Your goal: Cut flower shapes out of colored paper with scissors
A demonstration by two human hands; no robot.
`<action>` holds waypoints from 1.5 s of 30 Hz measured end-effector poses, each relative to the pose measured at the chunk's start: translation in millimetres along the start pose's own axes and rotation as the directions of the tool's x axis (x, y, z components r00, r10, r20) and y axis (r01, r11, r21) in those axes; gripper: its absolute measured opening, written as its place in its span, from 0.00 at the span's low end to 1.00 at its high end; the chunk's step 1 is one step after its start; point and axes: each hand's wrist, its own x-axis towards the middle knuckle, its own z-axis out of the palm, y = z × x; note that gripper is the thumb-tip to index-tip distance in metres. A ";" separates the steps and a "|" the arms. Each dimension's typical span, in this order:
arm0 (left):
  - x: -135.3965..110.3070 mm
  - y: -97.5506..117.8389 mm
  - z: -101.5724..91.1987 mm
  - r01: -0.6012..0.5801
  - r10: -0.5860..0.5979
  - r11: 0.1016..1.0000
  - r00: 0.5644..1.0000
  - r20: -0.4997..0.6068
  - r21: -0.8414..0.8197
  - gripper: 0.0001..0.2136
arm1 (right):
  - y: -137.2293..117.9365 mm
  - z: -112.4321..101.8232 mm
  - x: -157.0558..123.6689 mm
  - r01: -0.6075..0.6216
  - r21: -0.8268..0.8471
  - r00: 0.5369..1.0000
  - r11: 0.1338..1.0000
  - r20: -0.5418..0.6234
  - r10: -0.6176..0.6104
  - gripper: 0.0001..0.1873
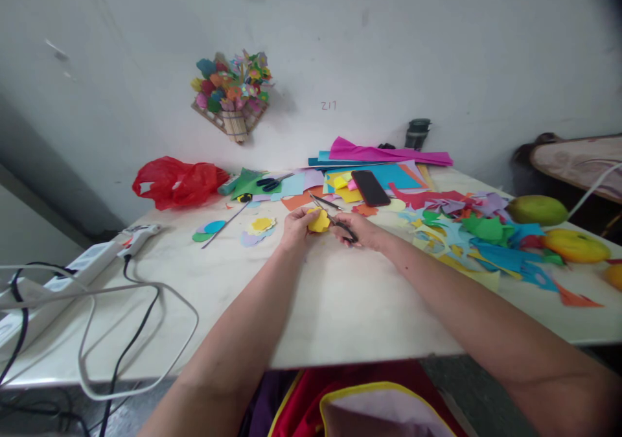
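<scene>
Over the middle of the white table, my left hand (297,224) pinches a yellow paper flower (319,221) by its left edge. My right hand (358,230) is closed around the dark handles of a pair of scissors (348,231). The scissor blades point up and left, at the flower's upper right edge; whether they are cutting paper I cannot tell. Left of my hands lie a yellow flower cutout (263,224) and a pale lilac cutout (256,236). An orange flower cutout (365,210) lies just beyond my right hand.
Paper scraps (486,229) and mangoes (576,245) cover the right side. A black phone (370,188), coloured sheets (408,176) and dark-handled scissors (272,181) lie farther back. A red plastic bag (177,183) sits back left. A power strip (63,281) and loose cables (194,323) occupy the left.
</scene>
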 end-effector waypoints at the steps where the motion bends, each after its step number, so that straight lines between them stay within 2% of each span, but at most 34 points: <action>1: 0.0 0.0 -0.1 0.000 0.000 1.000 1.000 0.003 0.000 0.18 | 0.5 -0.3 0.4 0.000 -0.003 1.000 1.000 0.000 0.000 0.11; 14: 0.1 1.1 -2.1 0.002 -0.002 1.000 1.000 -0.005 0.017 0.18 | 9.8 -4.4 6.8 0.011 0.005 1.000 1.000 -0.003 -0.011 0.13; 20: 0.0 1.8 -3.8 0.011 -0.012 1.000 0.999 0.040 0.025 0.21 | 9.4 -7.8 5.9 0.038 -0.024 0.999 0.999 -0.004 -0.038 0.13; 29: 2.4 -0.2 -7.5 0.021 -0.028 0.997 0.996 0.090 0.075 0.20 | -6.6 -7.5 -5.3 -0.019 -0.079 0.999 0.997 0.024 0.021 0.12; 34: 1.9 -0.1 -8.3 0.027 -0.038 0.996 0.991 0.132 0.082 0.21 | -2.9 -11.5 -3.8 0.004 -0.058 0.998 0.998 0.060 -0.001 0.13; 39: 1.6 0.3 -8.4 0.048 -0.058 0.997 0.987 0.151 0.068 0.20 | 0.1 -14.2 -2.5 0.003 -0.105 0.998 0.994 0.056 0.003 0.13; 45: 1.5 0.3 -8.9 0.045 -0.056 0.997 0.984 0.171 0.067 0.19 | 0.2 -14.4 -1.8 0.001 -0.084 0.998 0.996 0.062 0.004 0.15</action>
